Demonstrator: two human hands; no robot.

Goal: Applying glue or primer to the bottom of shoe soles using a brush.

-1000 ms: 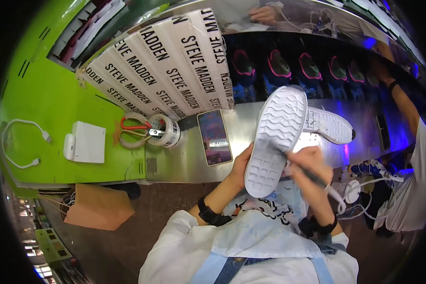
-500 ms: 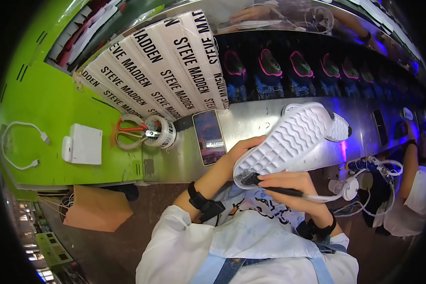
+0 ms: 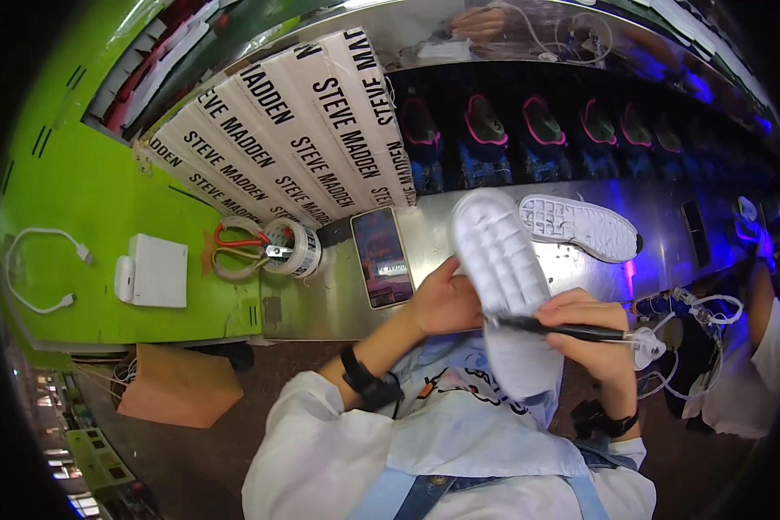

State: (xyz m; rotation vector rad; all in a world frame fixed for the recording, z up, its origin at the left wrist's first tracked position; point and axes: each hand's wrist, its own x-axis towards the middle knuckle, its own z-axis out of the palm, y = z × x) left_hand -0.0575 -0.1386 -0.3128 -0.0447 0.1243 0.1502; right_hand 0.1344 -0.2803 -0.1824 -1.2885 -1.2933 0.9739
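Note:
My left hand [image 3: 446,299] is at the left edge of a white shoe sole [image 3: 501,251], its fingers partly hidden behind it. The sole stands up lengthwise in front of me, with its blocky tread toward me and its lower end smeared by motion. A brush [image 3: 585,331] with a black handle is gripped in my right hand [image 3: 591,342]. Its dark head lies across the lower part of the sole. A second white sole [image 3: 581,227] rests on the metal bench [image 3: 442,221], just beyond the first.
A phone [image 3: 381,258], a tape roll [image 3: 299,247] and red-handled scissors [image 3: 238,243] lie to the left, by a printed carton [image 3: 295,130]. Dark shoe uppers with pink edging [image 3: 485,121] line the back. Another person's arm [image 3: 761,299] is at right, near white tubing [image 3: 711,312].
The held sole has swung from a rightward slant to nearly upright and come down toward me, uncovering the second sole. The brush and my right hand have moved right and slightly up.

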